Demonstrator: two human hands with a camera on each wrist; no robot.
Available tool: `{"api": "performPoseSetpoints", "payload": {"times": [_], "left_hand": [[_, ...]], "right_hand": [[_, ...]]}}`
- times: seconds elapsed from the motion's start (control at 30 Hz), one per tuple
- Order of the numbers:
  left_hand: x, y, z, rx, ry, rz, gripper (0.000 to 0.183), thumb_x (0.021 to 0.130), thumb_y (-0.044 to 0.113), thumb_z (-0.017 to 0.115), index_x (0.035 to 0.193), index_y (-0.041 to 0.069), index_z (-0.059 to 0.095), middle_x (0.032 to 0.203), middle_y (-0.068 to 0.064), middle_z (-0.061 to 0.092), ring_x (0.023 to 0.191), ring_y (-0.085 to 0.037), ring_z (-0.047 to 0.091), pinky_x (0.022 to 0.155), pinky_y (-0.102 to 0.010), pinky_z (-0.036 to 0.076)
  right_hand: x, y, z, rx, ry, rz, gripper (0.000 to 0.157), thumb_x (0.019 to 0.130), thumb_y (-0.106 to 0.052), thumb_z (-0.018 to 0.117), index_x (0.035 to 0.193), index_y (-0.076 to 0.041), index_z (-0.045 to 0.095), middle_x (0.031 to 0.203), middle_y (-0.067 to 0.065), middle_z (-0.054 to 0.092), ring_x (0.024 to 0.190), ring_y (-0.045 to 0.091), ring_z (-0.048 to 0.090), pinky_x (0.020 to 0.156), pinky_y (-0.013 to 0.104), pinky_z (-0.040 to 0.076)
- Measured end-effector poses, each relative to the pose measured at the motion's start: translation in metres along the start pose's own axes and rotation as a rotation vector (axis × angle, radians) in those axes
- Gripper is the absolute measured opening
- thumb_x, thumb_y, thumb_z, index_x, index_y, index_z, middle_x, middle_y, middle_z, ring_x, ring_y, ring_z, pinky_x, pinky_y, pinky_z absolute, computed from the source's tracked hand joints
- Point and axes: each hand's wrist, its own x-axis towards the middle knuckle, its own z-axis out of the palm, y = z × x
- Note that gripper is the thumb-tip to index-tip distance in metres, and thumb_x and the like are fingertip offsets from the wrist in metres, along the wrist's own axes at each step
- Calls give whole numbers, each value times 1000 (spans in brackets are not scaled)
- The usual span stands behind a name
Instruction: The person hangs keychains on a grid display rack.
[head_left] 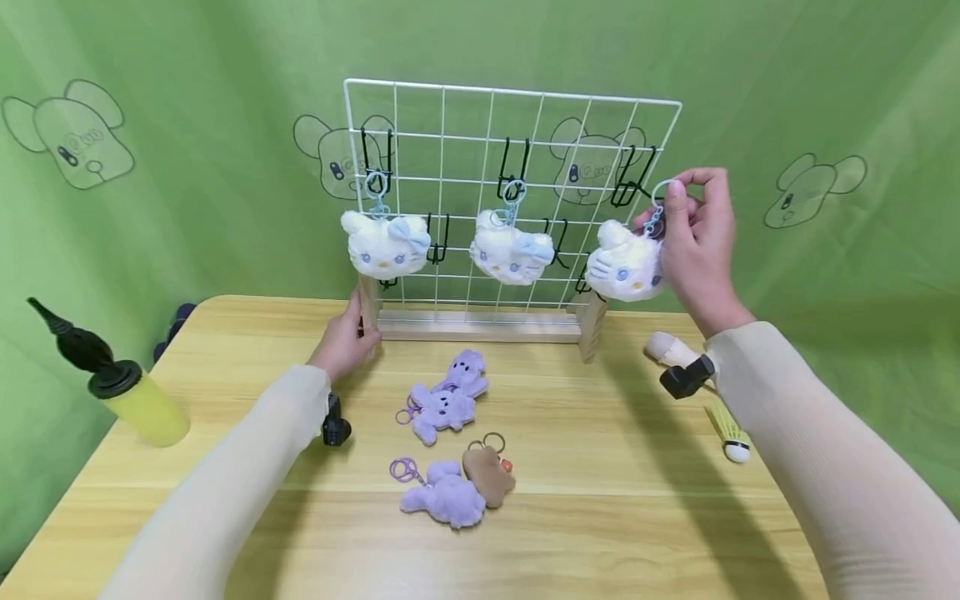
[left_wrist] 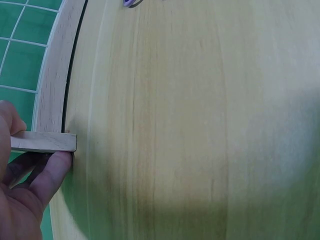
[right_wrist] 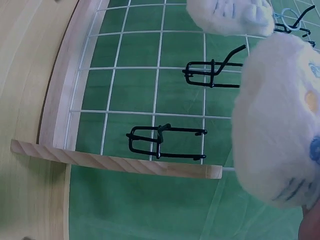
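My right hand (head_left: 701, 242) pinches the pale blue ring of a white plush cat-head keychain (head_left: 624, 262). The ring is beside the upper right black hook (head_left: 625, 193) of a white wire grid rack (head_left: 480, 327); whether they touch I cannot tell. In the right wrist view, the held plush (right_wrist: 275, 125) fills the right side and little of the hand shows. My left hand (head_left: 347, 340) grips the rack's left wooden foot (left_wrist: 45, 142), thumb and fingers on either side. Two matching plush keychains hang from hooks, one at left (head_left: 386, 248), one in the middle (head_left: 510, 250).
Purple plush keychains (head_left: 444, 408) and a brown one (head_left: 489, 477) lie on the table (head_left: 585, 533) before the rack. A yellow pump bottle (head_left: 153, 408) stands at left. A shuttlecock (head_left: 731, 433) and a pale cylindrical object (head_left: 669, 348) lie at right. Lower hooks (right_wrist: 160, 142) carry nothing.
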Motion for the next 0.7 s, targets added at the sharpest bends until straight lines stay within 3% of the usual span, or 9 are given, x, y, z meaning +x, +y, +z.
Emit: {"api": "performPoseSetpoints", "payload": {"times": [0.3,0.57,0.7], "left_hand": [[-3,1,-2,-1,3,17,90,99,5,55,168,6,-3,153,-41,45,130,-54,60,109,-58,56],[-2,2,-1,-22,-5,0,90,101,6,56,169,10,-2,153,-40,45,123,-53,64,100,-56,62],[-1,0,-1,-16,-7,1,88,101,6,56,169,9,-1,153,-40,45,126,-53,62,102,-57,61]], "right_hand": [[6,2,2,-66,-40,151,7,108,-22,51,113,-17,53,70,0,55,78,11,71,67,19,64],[12,12,3,-137,-49,196,4,109,-18,48,111,-17,51,86,2,58,81,8,72,71,18,64],[13,15,3,-194,-47,187,4,110,-19,49,107,-22,52,78,-3,61,83,6,73,70,16,63]]}}
